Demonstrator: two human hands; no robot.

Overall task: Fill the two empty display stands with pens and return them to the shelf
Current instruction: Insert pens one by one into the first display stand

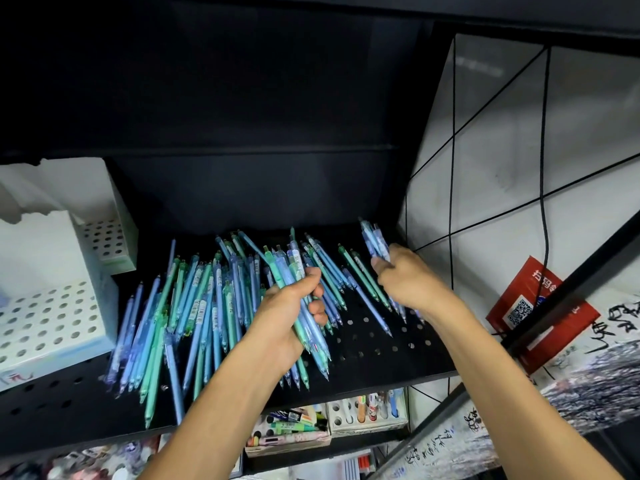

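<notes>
While loose pens [194, 306] lie heaped on the shelf [374, 355], the left hand [291, 317] has its grip closed round a gathered bundle and the right hand [405, 275] clutches a smaller bunch, likely collecting handfuls for the empty display stands [52, 323] left of both.

A shelf [363, 355] runs before me. Loose pens [194, 306] lie piled across its middle. Two display stands [52, 317] sit at its left end, one behind the other. My left hand [287, 317] holds a bundle above the pile; my right hand [405, 275], to its right, holds a few more.
</notes>
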